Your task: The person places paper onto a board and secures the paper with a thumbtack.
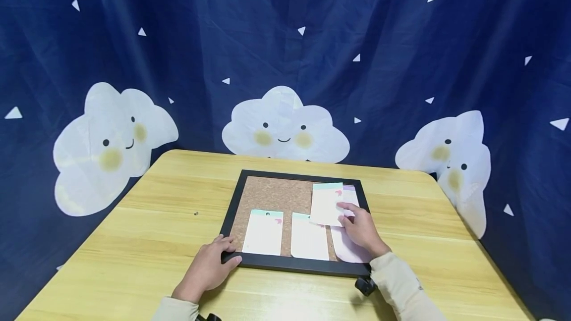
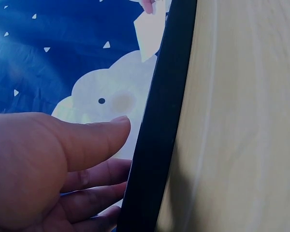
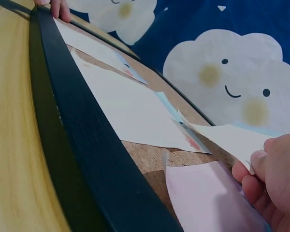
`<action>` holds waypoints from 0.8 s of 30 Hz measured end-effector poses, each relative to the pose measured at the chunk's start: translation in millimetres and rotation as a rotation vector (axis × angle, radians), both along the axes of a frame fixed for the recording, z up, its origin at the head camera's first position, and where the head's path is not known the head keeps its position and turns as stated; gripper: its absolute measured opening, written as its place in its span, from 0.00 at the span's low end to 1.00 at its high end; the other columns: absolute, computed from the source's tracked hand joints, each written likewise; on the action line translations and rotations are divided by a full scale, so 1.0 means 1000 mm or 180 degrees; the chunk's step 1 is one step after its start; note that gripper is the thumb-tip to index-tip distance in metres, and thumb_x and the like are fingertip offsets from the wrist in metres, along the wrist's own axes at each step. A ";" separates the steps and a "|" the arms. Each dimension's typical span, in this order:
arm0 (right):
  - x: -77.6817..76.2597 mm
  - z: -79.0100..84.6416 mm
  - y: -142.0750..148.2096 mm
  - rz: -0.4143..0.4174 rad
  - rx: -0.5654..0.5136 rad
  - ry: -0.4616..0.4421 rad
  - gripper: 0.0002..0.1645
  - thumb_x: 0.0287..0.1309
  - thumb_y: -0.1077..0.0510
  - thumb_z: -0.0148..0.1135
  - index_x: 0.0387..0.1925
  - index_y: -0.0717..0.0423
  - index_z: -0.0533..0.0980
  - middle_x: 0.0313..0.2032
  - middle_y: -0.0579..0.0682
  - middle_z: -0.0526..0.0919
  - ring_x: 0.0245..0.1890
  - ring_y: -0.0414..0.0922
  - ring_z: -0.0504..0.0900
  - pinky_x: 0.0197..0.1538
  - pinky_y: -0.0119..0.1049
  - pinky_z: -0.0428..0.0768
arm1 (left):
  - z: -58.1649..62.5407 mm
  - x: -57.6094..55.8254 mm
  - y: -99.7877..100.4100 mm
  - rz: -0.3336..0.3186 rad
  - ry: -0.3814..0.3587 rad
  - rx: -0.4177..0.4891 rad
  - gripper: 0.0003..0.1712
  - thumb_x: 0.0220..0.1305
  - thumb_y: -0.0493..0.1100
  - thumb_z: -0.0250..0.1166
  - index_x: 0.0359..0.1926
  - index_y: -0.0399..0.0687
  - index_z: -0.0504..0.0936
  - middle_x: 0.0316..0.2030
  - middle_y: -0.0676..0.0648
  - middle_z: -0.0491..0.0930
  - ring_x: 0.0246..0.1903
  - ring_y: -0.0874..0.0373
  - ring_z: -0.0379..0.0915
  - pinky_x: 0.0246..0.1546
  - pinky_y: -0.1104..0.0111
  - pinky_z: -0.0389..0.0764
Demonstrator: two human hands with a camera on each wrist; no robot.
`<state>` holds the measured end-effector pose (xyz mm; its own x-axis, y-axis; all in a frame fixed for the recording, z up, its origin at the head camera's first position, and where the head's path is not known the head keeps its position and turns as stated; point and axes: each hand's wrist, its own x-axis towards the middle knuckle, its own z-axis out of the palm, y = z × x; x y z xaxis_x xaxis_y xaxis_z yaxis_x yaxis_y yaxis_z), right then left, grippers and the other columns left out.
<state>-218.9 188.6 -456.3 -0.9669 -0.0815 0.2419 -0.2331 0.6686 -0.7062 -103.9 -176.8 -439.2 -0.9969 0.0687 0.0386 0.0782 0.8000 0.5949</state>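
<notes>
A black-framed corkboard [image 1: 272, 193] lies on the table. At its near left corner rests my left hand [image 1: 206, 265], thumb along the bottom rail and fingers over the left rail. Between thumb and fingers my right hand [image 1: 363, 231] pinches a white note sheet [image 1: 324, 207] with a mint top band and a pink mark, tilted above the board's right part. Similar sheets, a left note [image 1: 263, 234] and a middle note [image 1: 308, 240], lie along the lower cork; dark pins show at their tops. A lilac sheet [image 3: 210, 195] lies partly hidden under my right hand.
The wooden table [image 1: 147, 232] extends around the board. A small dark pin-like item [image 1: 196, 213] lies left of it. Behind hangs a dark blue curtain [image 1: 267, 4] with clouds and white triangles. A black device [image 1: 366, 286] hangs at the right wrist.
</notes>
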 end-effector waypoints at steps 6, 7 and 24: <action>-0.004 0.001 -0.005 -0.0081 0.0044 -0.0093 0.21 0.58 0.68 0.64 0.54 0.58 0.78 0.54 0.60 0.79 0.30 0.44 0.77 0.30 0.34 0.71 | 0.000 0.000 -0.001 -0.0001 -0.0039 -0.0030 0.18 0.60 0.46 0.69 0.46 0.39 0.85 0.59 0.40 0.75 0.65 0.36 0.60 0.61 0.42 0.62; -0.005 0.001 -0.006 -0.0100 0.0065 -0.0112 0.21 0.59 0.67 0.64 0.55 0.57 0.78 0.55 0.59 0.79 0.31 0.44 0.77 0.30 0.34 0.71 | 0.000 0.000 -0.001 -0.0004 -0.0034 -0.0039 0.18 0.60 0.46 0.69 0.46 0.39 0.85 0.59 0.40 0.74 0.65 0.36 0.60 0.61 0.42 0.62; -0.020 -0.001 -0.017 -0.0067 0.0120 -0.0114 0.21 0.59 0.68 0.64 0.55 0.57 0.78 0.57 0.57 0.78 0.36 0.46 0.77 0.36 0.36 0.74 | 0.003 -0.001 0.001 0.0006 -0.0042 -0.0040 0.17 0.60 0.45 0.69 0.47 0.38 0.85 0.60 0.39 0.74 0.64 0.35 0.60 0.61 0.42 0.62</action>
<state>-238.6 171.6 -456.9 -0.9765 -0.0695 0.2041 -0.1936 0.6995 -0.6879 -104.5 -176.1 -436.3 -0.9974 0.0674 0.0246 0.0690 0.8075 0.5858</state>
